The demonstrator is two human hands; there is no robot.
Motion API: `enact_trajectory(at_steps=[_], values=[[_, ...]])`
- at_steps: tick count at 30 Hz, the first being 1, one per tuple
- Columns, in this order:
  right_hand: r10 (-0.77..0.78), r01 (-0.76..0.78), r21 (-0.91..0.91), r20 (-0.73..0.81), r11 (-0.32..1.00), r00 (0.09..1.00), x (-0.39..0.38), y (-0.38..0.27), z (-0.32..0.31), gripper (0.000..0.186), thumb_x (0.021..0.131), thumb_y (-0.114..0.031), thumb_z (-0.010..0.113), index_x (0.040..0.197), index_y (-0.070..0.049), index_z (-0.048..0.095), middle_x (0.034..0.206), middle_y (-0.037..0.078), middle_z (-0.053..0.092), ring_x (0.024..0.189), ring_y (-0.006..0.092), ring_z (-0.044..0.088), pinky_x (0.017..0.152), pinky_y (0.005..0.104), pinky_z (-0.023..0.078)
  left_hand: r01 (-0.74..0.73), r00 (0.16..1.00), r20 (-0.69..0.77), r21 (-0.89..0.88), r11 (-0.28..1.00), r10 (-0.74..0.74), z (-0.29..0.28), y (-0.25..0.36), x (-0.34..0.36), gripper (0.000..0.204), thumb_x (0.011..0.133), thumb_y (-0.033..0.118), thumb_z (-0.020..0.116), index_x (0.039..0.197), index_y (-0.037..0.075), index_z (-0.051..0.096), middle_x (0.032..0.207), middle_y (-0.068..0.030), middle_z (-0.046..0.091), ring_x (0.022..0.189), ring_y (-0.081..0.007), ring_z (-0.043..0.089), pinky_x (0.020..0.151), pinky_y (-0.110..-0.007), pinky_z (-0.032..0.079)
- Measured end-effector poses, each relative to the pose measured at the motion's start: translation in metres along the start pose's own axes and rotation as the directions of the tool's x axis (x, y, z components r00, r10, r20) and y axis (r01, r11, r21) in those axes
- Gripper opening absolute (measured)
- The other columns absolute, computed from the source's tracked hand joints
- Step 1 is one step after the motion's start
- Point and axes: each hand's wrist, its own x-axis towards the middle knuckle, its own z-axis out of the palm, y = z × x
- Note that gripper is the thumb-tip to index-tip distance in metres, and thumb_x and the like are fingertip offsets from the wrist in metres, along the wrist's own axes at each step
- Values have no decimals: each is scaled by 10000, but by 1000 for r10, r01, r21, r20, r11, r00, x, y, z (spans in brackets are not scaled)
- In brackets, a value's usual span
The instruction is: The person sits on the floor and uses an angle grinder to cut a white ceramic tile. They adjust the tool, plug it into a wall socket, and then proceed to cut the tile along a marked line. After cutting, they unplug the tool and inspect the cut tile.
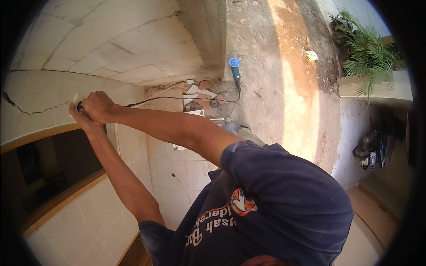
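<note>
Both my arms reach to the far left, where the hands meet against the pale wall. My right hand [98, 107] is closed around a black plug [80, 106], whose dark cable [166, 98] leads off to the right. Just below it, my left hand [85, 120] grips a whitish socket [78, 98], partly hidden by the fingers. A twisted coloured wire [49, 108] runs from the socket to a black end piece at the left rim. The cable's other end joins a teal angle grinder [234, 69] with a blue disc, lying on the dusty floor.
Broken tile pieces [199, 92] and a small round disc [214, 103] lie along the wall base. A dark, wood-framed opening [53, 164] is below my hands. Right of the sunlit floor strip [299, 115] stand a green plant [370, 53] and a ledge [377, 85].
</note>
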Motion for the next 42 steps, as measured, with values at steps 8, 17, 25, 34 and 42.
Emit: enact_trajectory(at_steps=[8,17,25,34,42], values=[[16,-12,41,-114,999,993,-3,6,2,364,912,-338,725,775,-2,754,698,208,708,662,389,718,652,480,580,-20,999,34,77,997,18,0,3,13,406,1044,482,533,1110,94,632,1052,-51,664,1001,-191,674,874,-387,592],[29,-23,62,-111,998,993,-15,8,1,311,883,-307,749,818,-3,764,709,200,704,649,391,702,624,478,570,-101,993,72,100,990,94,-8,-1,4,452,1043,500,552,1157,69,628,1076,-70,668,1002,-212,691,840,-391,618],[42,-24,142,-125,990,991,-24,11,-1,366,907,-335,721,753,-6,765,651,208,689,633,401,692,642,483,572,-107,993,53,96,990,102,-16,-9,4,540,1043,481,584,1267,-10,594,1145,-160,678,1040,-248,684,902,-376,610],[204,-231,200,145,952,968,-137,68,-21,378,924,-380,776,887,-4,795,709,214,691,660,384,666,653,465,523,-126,990,-103,-314,941,99,-96,80,42,691,1078,421,523,1505,-83,323,1472,-365,392,1382,-506,512,1152,-577,522],[753,-739,283,81,611,654,-413,144,-153,273,1023,-192,728,1155,47,718,753,2,627,680,71,594,613,252,483,-100,993,-95,-422,901,66,-163,11,76,955,1013,489,692,1677,82,140,1624,-286,281,1511,-479,348,1228,-663,361]])
